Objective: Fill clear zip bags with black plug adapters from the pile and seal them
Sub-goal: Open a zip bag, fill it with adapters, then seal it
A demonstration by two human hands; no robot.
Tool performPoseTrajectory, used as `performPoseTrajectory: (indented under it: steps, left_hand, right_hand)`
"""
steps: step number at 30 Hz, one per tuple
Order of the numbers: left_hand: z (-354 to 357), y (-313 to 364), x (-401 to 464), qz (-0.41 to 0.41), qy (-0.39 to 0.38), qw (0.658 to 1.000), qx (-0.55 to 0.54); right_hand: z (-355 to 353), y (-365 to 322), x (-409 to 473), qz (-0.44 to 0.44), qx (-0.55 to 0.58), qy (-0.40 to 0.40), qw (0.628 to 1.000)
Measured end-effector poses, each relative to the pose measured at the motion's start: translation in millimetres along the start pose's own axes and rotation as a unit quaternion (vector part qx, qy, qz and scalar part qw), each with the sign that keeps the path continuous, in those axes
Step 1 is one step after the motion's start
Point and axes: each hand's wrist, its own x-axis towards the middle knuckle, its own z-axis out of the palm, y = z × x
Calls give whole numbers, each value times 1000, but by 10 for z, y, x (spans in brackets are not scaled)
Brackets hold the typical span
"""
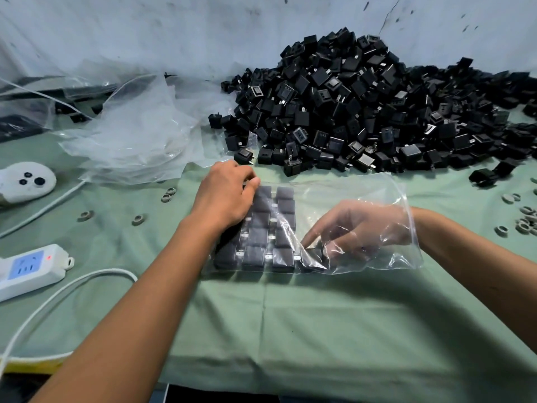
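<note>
Two hands: both work at one clear zip bag lying flat on the green cloth at the centre of the view.
Bag: its closed end lies at 9 o'clock and its mouth opens toward 3 o'clock; it sits just in front of the pile, apart from it.
Adapters in bag: black plug adapters packed side by side in neat rows, filling the 9 o'clock half of the bag; the 3 o'clock half holds only the hand.
Left hand: rests on top of the bag over the far rows, fingers bent downward with the tips pressing the plastic at the bag's 12 o'clock edge; it grips nothing that can be made out.
Right hand: reaches inside the bag through the mouth, seen through the plastic; its fingers are narrow and point toward 9 o'clock, tips touching an adapter at the near end of the rows. Whether they pinch it or only push it cannot be told.
Pile: a large heap of loose black plug adapters at 1 o'clock, against the grey backdrop.
Spare bags: a crumpled stack of clear bags at 11 o'clock.
Power strip: white, at 9 o'clock, with a red light lit and a white cable curving toward 7 o'clock.
Rings: small grey rings scattered on the cloth at 3 o'clock and at 9 o'clock.
</note>
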Motion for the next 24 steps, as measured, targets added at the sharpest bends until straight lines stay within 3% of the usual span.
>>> performPoseTrajectory:
  steps: [4,10,13,15,18,21,24]
  left_hand:
    - [-16,251,-76,28,-7,999,15]
    - [213,588,-218,57,-136,988,36]
    - [317,559,-256,58,-156,983,73]
    - [353,553,-266,62,-156,982,83]
    - [382,563,-263,64,-153,982,94]
    - [400,562,-258,62,-151,982,94]
    - [403,564,-255,62,-147,983,95]
  right_hand:
    - [2,-46,-1,22,6,6,1000]
    - [-206,40,-390,76,-1,52,996]
    - [-379,6,-781,158,-22,81,984]
    - [-514,-66,-990,256,-51,118,958]
    - [-728,-209,-1068,365,-191,240,879]
    - [-749,-465,-745,273,-328,423,799]
    - [-489,-725,-118,139,-410,476,766]
